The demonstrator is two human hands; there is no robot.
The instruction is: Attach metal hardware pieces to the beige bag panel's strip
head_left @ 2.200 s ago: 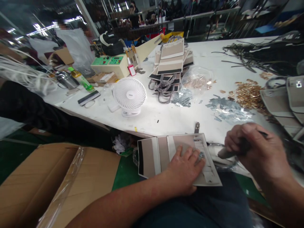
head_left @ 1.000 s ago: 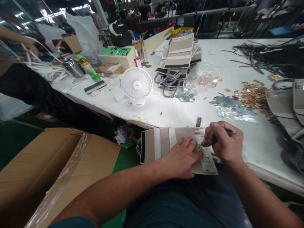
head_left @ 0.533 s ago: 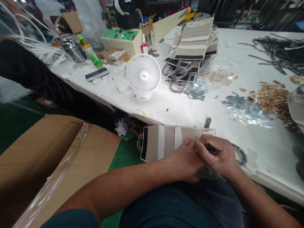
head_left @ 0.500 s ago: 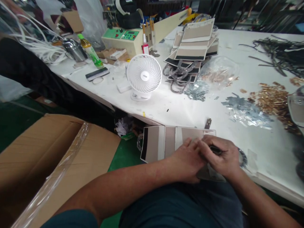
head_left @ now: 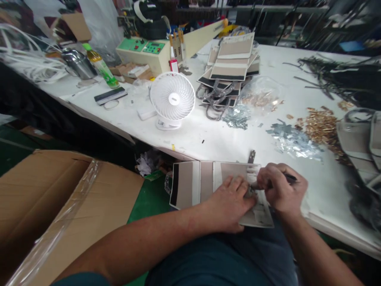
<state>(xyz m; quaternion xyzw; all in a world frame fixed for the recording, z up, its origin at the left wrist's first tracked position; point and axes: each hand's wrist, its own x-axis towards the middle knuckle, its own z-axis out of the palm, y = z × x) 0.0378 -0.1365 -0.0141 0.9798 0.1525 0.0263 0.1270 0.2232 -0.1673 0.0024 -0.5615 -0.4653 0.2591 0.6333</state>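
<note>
A beige bag panel [head_left: 206,178] with pale strips and a black band at its left end lies across my lap and the table's front edge. My left hand [head_left: 230,202] lies flat on it with the fingers stretched out, the fingertips close to small metal pieces. My right hand [head_left: 282,188] is closed around a tool with a dark handle [head_left: 290,178]; its tip points at the panel near my left fingertips, and its exact kind is hidden by the fingers. Just beyond the panel's far edge lies a small dark metal strip [head_left: 251,156].
A white fan [head_left: 172,99] stands on the white table [head_left: 190,139]. Behind are stacked bag panels [head_left: 229,59], with piles of silver plates [head_left: 294,139] and gold clips [head_left: 320,123] to the right. More panels [head_left: 353,139] lie far right. A cardboard box [head_left: 113,194] is on my left.
My right hand has shifted right and turned, uncovering the panel's right end with its metal pieces. My left fingers are more spread. The whole view has shifted slightly.
</note>
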